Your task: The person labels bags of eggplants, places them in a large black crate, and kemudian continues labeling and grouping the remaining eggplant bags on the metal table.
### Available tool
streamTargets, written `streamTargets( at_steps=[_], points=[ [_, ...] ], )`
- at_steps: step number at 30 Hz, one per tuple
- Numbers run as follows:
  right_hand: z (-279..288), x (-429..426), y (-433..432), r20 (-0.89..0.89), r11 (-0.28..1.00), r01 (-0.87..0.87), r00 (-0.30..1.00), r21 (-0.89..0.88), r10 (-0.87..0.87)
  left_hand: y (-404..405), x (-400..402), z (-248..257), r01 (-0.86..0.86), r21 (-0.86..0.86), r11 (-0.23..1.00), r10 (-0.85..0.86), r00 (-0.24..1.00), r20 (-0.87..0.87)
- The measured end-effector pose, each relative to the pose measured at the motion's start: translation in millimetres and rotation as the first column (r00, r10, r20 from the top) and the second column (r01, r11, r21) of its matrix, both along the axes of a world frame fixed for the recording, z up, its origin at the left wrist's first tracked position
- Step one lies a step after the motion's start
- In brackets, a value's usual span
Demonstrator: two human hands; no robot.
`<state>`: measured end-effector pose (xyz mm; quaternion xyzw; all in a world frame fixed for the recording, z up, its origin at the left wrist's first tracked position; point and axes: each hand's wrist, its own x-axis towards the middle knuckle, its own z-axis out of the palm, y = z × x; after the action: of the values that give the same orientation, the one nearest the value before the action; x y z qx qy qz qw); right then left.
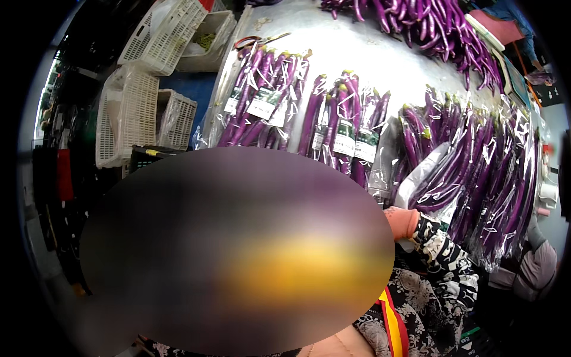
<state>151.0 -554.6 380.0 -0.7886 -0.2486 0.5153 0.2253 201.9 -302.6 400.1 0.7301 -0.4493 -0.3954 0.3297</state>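
A large blurred patch hides the middle and lower left of the view. My right hand (401,223), in a coral glove, shows only at its wrist edge below a black-and-white patterned sleeve; the fingers are hidden, so its grip is unclear. My left hand is out of view. Closest to the right hand are long purple eggplants in clear plastic bags (484,178), packed side by side. More bagged eggplants with white-and-green labels lie at the centre (343,116) and left (263,93) of the pale metal table (294,24). Their lower ends vanish behind the blur.
Loose eggplants (428,26) are heaped at the table's far side. Red-handled scissors (252,41) rest near its left edge. White plastic crates (129,116) stand to the left, one leaning on others. A person in blue (519,20) is at the far right.
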Motion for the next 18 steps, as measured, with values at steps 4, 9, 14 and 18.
streamTargets(
  at_steps=[4,9,14,18],
  points=[
    [1,-6,7,-0.085,0.866,-0.305,0.951,-0.395,0.297,25,6,-4,0.023,0.101,0.995,-0.033,0.994,0.100],
    [-55,-45,3,-0.023,0.742,-0.397,0.889,-0.540,0.458,39,-1,-13,0.124,-0.230,0.965,-0.032,0.929,0.370],
    [-95,-97,-8,0.046,0.621,-0.407,0.812,-0.670,0.582,22,58,-2,-0.277,-0.583,0.764,0.525,0.792,0.312],
    [-114,-129,-21,0.025,0.457,-0.439,0.699,-0.774,0.715,-14,126,-3,-0.688,-0.023,0.726,0.686,0.720,0.109]
  ],
)
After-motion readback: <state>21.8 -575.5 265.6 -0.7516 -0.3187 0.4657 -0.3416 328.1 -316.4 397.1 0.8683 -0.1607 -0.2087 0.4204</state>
